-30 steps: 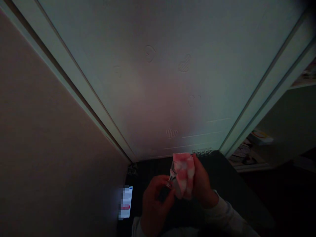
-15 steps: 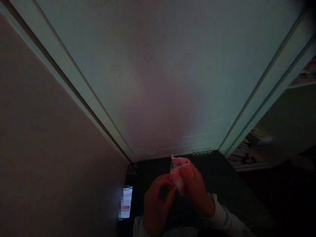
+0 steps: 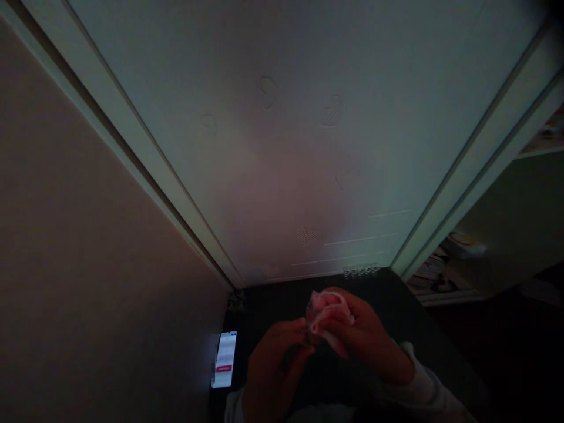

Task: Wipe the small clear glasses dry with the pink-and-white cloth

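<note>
In dim light, my right hand (image 3: pixel 370 335) grips a crumpled pink cloth (image 3: pixel 330 310) with a pale edge. The cloth bunches up between thumb and fingers, and its lower end hangs down below them. Just left of it, my left hand (image 3: pixel 279 358) is closed in a pinch, with thumb and fingertips meeting at the cloth's left side. Something small and dark shows at those fingertips, too blurred to name. Both hands are above a dark surface (image 3: pixel 259 311).
A lit phone (image 3: pixel 225 358) lies left of my hands, beside a plain wall or panel (image 3: pixel 110 247). Ahead rises a pale panel (image 3: pixel 282 194) with embossed hearts. On the right are shelves (image 3: pixel 520 217) holding several items. A patterned strip (image 3: pixel 361 270) lies at the panel's foot.
My right hand has turned and shifted slightly right and down with the pink cloth, which is more folded over. My left hand has moved a little left and lower, still pinching.
</note>
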The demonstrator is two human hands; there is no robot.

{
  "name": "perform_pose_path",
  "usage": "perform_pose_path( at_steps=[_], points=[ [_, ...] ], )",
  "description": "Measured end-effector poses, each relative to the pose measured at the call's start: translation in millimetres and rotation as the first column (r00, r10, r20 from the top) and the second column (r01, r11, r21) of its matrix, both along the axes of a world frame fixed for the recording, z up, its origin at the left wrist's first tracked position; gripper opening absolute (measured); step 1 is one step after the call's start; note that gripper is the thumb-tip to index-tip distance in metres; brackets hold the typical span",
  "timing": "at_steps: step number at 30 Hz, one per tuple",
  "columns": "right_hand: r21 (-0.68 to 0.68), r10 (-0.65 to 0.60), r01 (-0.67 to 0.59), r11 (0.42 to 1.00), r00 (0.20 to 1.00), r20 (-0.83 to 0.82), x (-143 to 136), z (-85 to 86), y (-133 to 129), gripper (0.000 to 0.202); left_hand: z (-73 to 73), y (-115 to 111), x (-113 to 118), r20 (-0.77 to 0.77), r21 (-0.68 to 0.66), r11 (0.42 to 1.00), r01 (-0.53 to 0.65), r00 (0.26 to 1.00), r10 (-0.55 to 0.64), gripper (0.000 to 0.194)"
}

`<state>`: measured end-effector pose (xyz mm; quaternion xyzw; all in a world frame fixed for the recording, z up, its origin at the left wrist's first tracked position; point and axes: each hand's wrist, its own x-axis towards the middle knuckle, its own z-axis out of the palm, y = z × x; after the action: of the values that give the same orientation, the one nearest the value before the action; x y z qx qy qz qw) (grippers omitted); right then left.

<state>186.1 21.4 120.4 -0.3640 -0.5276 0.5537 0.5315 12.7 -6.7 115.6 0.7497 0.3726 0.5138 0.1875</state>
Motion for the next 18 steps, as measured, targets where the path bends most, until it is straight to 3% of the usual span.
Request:
perform_pose_path(
  at_steps=[7, 14, 18],
  points=[
    [0.066, 0.051, -0.060, 0.996, 0.990, 0.130, 5.6, 4.2, -7.5, 0.015, 13.6, -5.2, -8.5, -0.067, 0.037, 0.998, 0.055, 0.996, -0.053, 0.040],
    [0.016, 0.030, -0.034, 0.999, 0.984, 0.175, 11.3, -1.0, -9.6, 0.016, 21.6, -7.1, -13.6, -0.138, -0.005, 0.996, 0.092, 0.986, -0.092, 0.036],
    [-0.068, 0.144, -0.138, 0.988, 0.986, 0.087, 9.2, -0.5, -11.0, 0.022, 22.0, -9.7, -14.5, -0.100, -0.091, 0.993, 0.069, 0.992, -0.078, 0.029]
  ],
)
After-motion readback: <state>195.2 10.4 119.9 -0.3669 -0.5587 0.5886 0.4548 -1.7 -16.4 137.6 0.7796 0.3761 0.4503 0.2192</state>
